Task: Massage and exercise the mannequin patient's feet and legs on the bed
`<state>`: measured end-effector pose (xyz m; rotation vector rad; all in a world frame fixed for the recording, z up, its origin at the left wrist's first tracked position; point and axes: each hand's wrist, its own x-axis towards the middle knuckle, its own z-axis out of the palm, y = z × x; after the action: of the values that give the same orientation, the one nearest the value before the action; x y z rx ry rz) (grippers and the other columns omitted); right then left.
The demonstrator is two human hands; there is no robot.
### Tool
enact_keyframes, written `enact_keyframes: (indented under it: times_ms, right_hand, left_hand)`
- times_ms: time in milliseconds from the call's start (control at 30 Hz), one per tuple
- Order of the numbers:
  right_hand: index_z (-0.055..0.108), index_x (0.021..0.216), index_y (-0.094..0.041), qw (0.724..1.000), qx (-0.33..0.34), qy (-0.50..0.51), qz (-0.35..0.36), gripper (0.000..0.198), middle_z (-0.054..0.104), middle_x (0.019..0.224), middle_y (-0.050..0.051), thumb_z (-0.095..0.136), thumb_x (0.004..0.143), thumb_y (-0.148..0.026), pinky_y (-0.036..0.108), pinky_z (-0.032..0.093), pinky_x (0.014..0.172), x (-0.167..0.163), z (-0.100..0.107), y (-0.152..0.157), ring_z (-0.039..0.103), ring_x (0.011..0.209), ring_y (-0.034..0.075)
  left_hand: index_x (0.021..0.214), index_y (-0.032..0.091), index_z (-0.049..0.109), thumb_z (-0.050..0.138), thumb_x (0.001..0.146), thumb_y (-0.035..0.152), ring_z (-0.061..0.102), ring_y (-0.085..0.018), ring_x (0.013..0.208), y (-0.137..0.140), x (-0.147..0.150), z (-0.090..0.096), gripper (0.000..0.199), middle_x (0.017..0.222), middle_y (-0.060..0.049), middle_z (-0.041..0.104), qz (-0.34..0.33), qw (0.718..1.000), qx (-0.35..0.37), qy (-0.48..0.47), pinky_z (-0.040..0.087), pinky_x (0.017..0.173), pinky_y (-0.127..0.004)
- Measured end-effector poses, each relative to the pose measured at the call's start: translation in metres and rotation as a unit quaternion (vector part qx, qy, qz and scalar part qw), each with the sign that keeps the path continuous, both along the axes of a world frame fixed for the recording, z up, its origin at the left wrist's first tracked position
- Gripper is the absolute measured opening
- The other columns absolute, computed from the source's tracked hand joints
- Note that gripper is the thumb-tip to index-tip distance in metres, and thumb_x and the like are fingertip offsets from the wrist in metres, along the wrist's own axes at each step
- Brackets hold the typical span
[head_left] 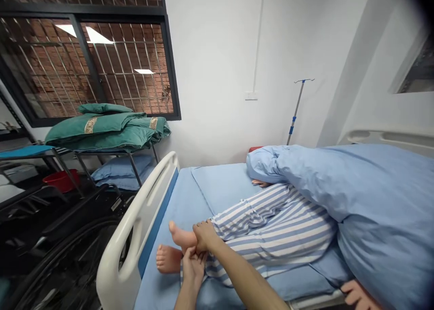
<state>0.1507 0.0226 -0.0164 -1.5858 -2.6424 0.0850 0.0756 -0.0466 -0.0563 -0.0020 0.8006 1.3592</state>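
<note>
On the bed lies a figure that looks like a manikin, in blue-and-white striped trousers (271, 224). My right hand (205, 236) wraps from above round the lower leg of the farther leg, just over the ankle, by the trouser hem. Palm up, my left hand (194, 265) cups the same ankle from below, its fingers partly hidden under my right hand. The farther foot (179, 234) is held above the nearer foot (168, 259), which rests near the footboard. A blue quilt (339, 179) covers the upper body.
A white footboard (135, 231) edges the bed's left end. Beyond it stand a wheelchair (77, 246), a red basin (63, 180) and a rack with green bedding (108, 129). An IV pole (296, 113) rises behind the bed. One figure's hand (360, 295) shows at the near edge.
</note>
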Motion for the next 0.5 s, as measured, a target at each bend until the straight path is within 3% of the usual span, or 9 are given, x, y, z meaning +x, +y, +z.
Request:
enact_keyframes:
  times_ms: [300, 400, 500]
  right_hand:
    - [0.053, 0.098, -0.015, 1.0, -0.014, -0.018, 0.002, 0.065, 0.061, 0.097, 0.012, 0.072, 0.043, -0.043, 0.045, 0.037, 0.087, 0.004, 0.022, -0.013, 0.057, 0.091, 0.027]
    - [0.052, 0.098, -0.016, 1.0, -0.009, -0.01, 0.012, 0.065, 0.062, 0.097, 0.011, 0.071, 0.044, -0.047, 0.044, 0.04, 0.085, 0.012, 0.053, -0.019, 0.058, 0.09, 0.027]
    - [0.053, 0.096, -0.017, 0.999, -0.028, 0.009, 0.016, 0.059, 0.064, 0.093, 0.009, 0.07, 0.046, -0.044, 0.039, 0.045, 0.077, 0.033, 0.109, -0.025, 0.06, 0.086, 0.026]
  left_hand:
    - [0.064, 0.015, 0.055, 0.047, 0.068, 0.007, 0.059, -0.016, 0.064, -0.012, -0.002, 0.015, 0.012, 0.064, -0.004, 0.061, -0.014, 1.0, 0.012, -0.023, 0.05, 0.069, -0.034]
    - [0.061, 0.015, 0.055, 0.046, 0.068, 0.006, 0.059, -0.016, 0.069, -0.021, 0.008, 0.046, 0.015, 0.066, -0.004, 0.062, -0.028, 0.997, 0.06, -0.05, 0.048, 0.075, -0.036]
    - [0.063, 0.016, 0.058, 0.047, 0.067, 0.009, 0.059, -0.018, 0.081, -0.033, 0.032, 0.1, 0.013, 0.071, -0.004, 0.063, -0.049, 0.987, 0.148, -0.044, 0.045, 0.082, -0.037]
